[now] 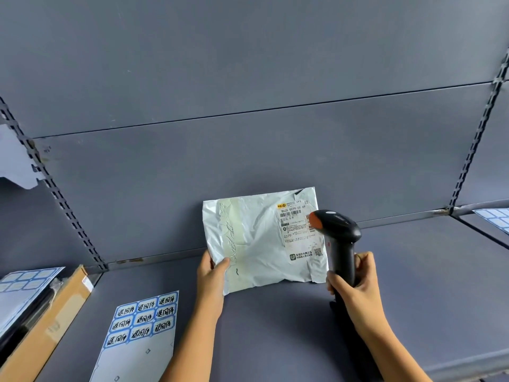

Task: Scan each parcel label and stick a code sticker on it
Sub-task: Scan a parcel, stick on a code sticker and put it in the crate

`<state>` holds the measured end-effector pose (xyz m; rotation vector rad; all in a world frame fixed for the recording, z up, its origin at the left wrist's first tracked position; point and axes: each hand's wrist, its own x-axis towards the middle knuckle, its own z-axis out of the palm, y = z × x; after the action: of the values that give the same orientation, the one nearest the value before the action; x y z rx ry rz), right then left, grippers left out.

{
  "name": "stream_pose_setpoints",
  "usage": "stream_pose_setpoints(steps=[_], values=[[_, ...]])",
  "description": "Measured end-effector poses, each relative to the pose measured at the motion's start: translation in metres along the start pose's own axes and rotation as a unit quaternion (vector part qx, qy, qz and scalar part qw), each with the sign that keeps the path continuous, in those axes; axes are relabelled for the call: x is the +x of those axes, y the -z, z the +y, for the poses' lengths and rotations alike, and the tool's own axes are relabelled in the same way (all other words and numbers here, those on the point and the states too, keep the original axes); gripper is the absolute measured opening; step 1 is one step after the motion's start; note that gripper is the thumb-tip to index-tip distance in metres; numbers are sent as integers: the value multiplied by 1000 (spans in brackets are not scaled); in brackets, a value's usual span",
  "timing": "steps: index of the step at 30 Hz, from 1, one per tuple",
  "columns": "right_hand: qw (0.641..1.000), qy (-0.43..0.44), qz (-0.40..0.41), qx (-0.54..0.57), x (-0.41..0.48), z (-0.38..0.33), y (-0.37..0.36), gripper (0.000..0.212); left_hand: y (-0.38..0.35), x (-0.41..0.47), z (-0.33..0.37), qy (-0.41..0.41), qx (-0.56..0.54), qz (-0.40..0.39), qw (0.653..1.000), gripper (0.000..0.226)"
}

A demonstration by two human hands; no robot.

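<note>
**On the grey shelf [275, 326], a parcel [259, 238] stood before the scanner [341, 244]**

On the shelf, against the grey back panel [248, 161], the white plastic parcel stood nearly upright on its lower edge. The left hand [210, 271] pinched its lower left corner. The thumb [223, 264] lay on the front, and the other fingers were curled out of sight behind the bag. The printed label [298, 230] sat at the parcel's upper right, up and to the right of those fingers.

The right hand [355, 279] gripped the black scanner, with its fingers wrapped tightly round the handle. Above them the scanner's head, with its orange tip, pointed left at the label's right edge. Whether it touched the label could not be told.

Below and to the left of the left hand's fingers, a sticker sheet [143, 326] lay flat on the shelf, apart from the parcel. Its upper part held rows of blue-bordered stickers with handwritten characters. Farther left lay a cardboard box [55, 312].
</note>
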<state>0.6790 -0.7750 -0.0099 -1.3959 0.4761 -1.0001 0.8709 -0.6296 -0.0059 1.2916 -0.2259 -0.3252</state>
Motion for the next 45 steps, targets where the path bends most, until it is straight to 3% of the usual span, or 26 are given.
stream_pose_setpoints(steps=[11, 28, 34, 39, 43, 45], values=[[997, 17, -49, -64, -6, 2, -17, 32, -1, -3, 2, 1, -10, 2, 1000, 37], [997, 9, -26, -73, -9, -3, -18, 26, 0, 0, -1, 4, -15, -5, 1000, 37], [996, 7, -30, -78, -10, -4, -15, 36, 0, 0, -1, 6, -12, -2, 1000, 36], [997, -54, 48, -1, -2, -5, -9, 33, 0, -1, 0, 2, -3, -1, 1000, 36], [970, -152, 131, 135, 15, 1, 8, 29, 0, -2, 2, 2, -5, -2, 1000, 36], [968, -169, 138, 125, 26, 2, 19, 29, -1, -3, 2, 3, -7, -2, 1000, 36]])
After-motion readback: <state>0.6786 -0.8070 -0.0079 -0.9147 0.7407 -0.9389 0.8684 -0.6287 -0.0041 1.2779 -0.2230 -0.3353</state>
